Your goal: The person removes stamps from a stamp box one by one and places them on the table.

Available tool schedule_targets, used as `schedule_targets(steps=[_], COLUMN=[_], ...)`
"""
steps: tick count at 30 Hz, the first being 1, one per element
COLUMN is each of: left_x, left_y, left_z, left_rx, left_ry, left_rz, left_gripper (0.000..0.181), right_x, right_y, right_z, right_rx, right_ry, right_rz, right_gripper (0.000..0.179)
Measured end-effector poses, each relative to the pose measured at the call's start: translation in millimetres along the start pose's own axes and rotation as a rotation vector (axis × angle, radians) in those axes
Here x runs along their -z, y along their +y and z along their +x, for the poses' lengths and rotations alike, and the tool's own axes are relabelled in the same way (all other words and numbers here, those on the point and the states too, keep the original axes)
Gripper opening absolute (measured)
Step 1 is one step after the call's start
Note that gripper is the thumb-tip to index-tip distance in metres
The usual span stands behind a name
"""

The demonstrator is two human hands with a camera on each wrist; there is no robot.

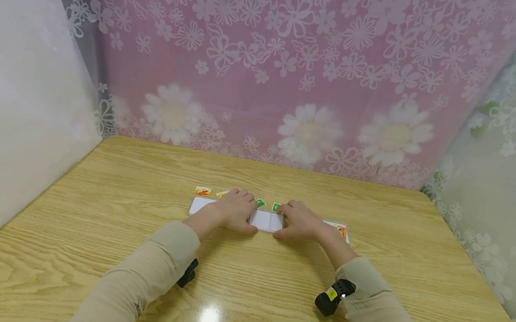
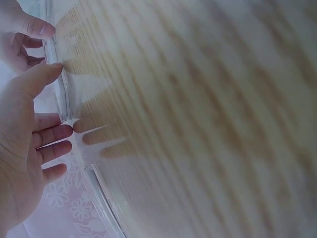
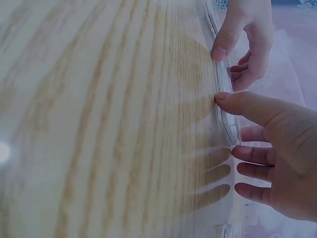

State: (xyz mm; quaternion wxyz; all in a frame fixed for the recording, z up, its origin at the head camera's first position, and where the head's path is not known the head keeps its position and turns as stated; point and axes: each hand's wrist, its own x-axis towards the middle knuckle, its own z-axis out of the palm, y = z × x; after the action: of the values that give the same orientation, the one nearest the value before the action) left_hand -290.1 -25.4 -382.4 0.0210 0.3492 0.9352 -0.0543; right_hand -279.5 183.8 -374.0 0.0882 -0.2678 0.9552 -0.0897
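The person's left hand and right hand both grip the middle tray, with thumbs on its near edge and fingers reaching to its far side. It lies at the centre of the bench, between the left tray and the right tray; the wrist views show a gap at each end. Whether its underside bears fully on the wood is hard to tell.

For good handling, even pressure from both thumbs should keep the tray square to its neighbours. The fingertips are best kept low, clear of the loose cards along the far side: an orange card and a yellow card to the left, a left green card and a right green card nearer the middle. A careless push could probably scatter them.

The trays look like clear, stiff plastic, shallow and long, with rounded corners; a thin line crosses the middle one's pale face. A printed card shows at the right tray's far right end. The cards appear thin and flat. The bench has a glossy, streaked wood grain that mirrors the fingers, and smooth plastic should slide easily on it.
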Motion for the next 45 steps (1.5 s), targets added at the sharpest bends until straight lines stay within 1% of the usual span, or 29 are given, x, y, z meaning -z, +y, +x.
schedule_targets(steps=[5, 11, 20, 24, 28, 39, 45], left_x=[1.0, 2.3, 2.2, 3.0, 3.8, 3.0, 5.2], left_y=[0.6, 1.5, 2.8, 3.5, 4.0, 4.5, 5.2], left_z=[-0.4, -1.7, -4.9, -5.8, -5.3, -1.8, -1.6], left_rx=[0.000, 0.003, -0.016, -0.019, -0.018, -0.003, 0.010], left_ry=[-0.002, -0.001, -0.006, -0.006, -0.004, 0.016, 0.005], left_rz=[-0.008, 0.004, 0.034, 0.038, 0.035, 0.014, -0.005], left_gripper=[0.060, 0.061, 0.067, 0.067, 0.066, 0.056, 0.057], right_x=[0.7, 1.4, -3.9, -5.3, -5.8, -3.6, -4.4], right_y=[-0.3, 0.5, 0.0, 0.1, 0.5, 2.5, 2.0], right_z=[-0.7, -2.3, -4.3, -3.1, -1.7, -1.3, -0.6], right_rx=[0.006, 0.016, 0.064, 0.080, 0.079, 0.069, 0.059], right_ry=[-0.009, -0.012, 0.034, 0.052, 0.055, 0.047, 0.033], right_rz=[0.006, 0.005, -0.083, -0.125, -0.155, -0.133, -0.147], right_gripper=[0.060, 0.062, 0.066, 0.063, 0.061, 0.064, 0.065])
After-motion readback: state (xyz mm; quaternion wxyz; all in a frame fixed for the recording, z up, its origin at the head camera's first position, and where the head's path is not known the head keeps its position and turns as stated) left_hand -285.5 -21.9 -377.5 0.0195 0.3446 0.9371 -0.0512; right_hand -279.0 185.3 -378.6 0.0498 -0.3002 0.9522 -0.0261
